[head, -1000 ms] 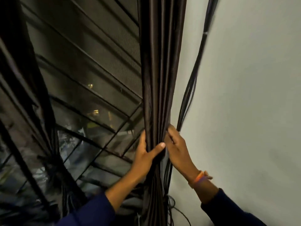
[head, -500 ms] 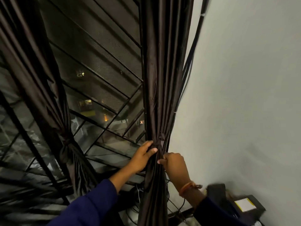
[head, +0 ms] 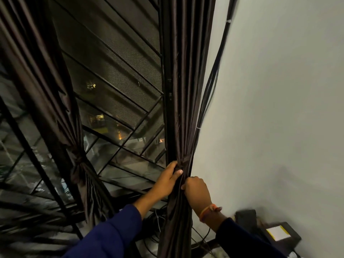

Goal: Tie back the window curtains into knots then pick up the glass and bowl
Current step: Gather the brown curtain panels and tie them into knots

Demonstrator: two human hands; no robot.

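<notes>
Head view: both hands grip the right curtain (head: 183,101), gathered tight against the window frame. The left hand (head: 167,180) curls around the bunched cloth at its knot; the right hand (head: 197,190) clenches the cloth just below. Cables (head: 212,86) run just right of this curtain along the bare wall (head: 279,108). Left of it, well apart, hangs the knotted left curtain (head: 55,101).

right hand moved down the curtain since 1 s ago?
Yes. The right hand has slid down the right curtain to just under its gathered pinch, where the left hand holds.
</notes>
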